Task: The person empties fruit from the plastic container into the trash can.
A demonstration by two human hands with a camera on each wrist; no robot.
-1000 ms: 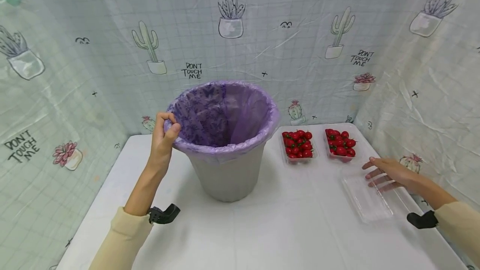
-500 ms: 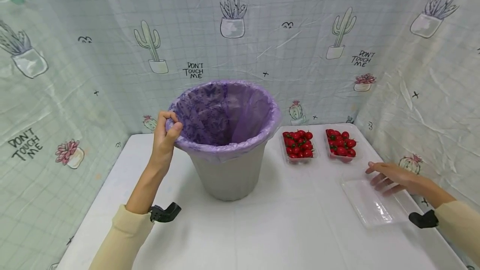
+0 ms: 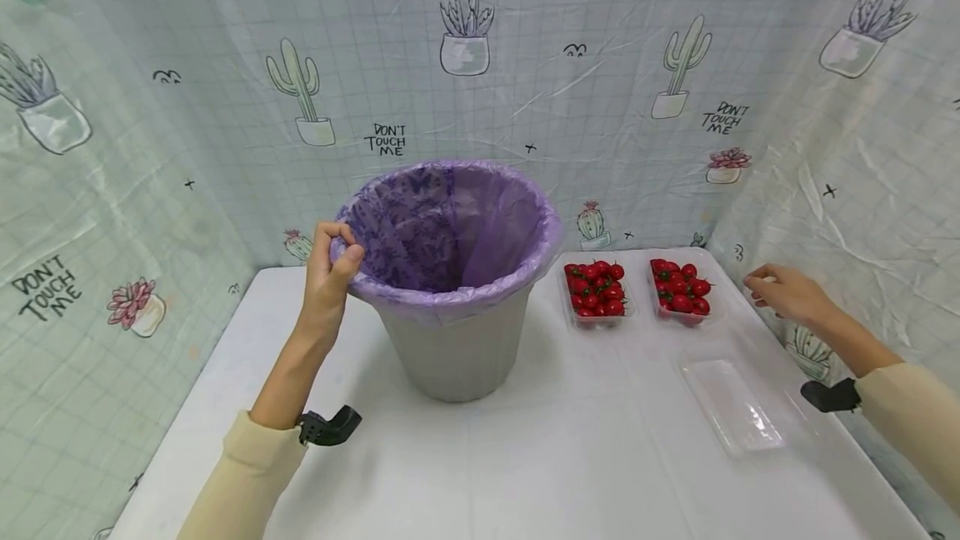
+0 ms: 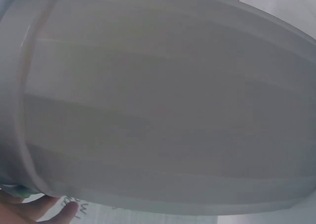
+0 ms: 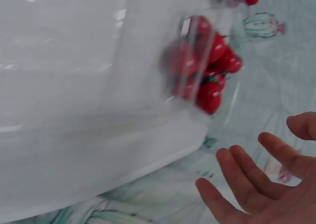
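A grey trash can (image 3: 457,357), lined with a purple plastic bag (image 3: 442,298) folded over its rim, stands on the table. My left hand (image 3: 327,273) grips the rim on its left side, thumb outside the mouth's near edge. In the left wrist view the trash can's grey wall (image 4: 168,105) fills most of the picture, and part of my left hand (image 4: 34,211) shows at the bottom left. My right hand (image 3: 791,294) hovers at the table's right edge with nothing in it, fingers spread loosely in the right wrist view. Nearest to it is a clear box of cherry tomatoes (image 3: 681,286).
Another clear box of cherry tomatoes (image 3: 595,290) sits between that one and the trash can. A clear plastic container (image 3: 731,407) lies on the white table (image 3: 570,457) at the right. Patterned plastic sheeting (image 3: 510,98) hangs close behind and on both sides.
My right hand has moved away from over the clear plastic container, up and toward the back along the table's right edge. My left hand keeps its grip on the rim.
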